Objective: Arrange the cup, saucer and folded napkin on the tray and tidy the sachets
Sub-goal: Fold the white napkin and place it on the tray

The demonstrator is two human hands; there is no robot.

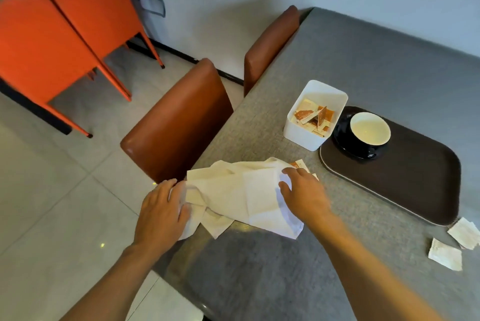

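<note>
A crumpled white napkin (244, 190) lies over the left edge of the grey table (363, 66). My left hand (162, 212) grips its left end, fingers curled into the cloth. My right hand (304, 192) pinches the napkin's right side. An orange sachet (298, 164) peeks out beside my right fingers. A dark cup with a white inside (370, 128) stands on a black saucer (342, 136) at the near-left corner of the brown tray (415, 185). A white box (306, 136) beside the tray holds several sachets (314, 118).
Two white sachets (445, 257) (465, 232) lie loose on the table right of the tray's near corner. Two brown chairs (179, 118) (272, 42) are pushed against the table's left side. Orange chairs (65, 21) stand across the tiled floor.
</note>
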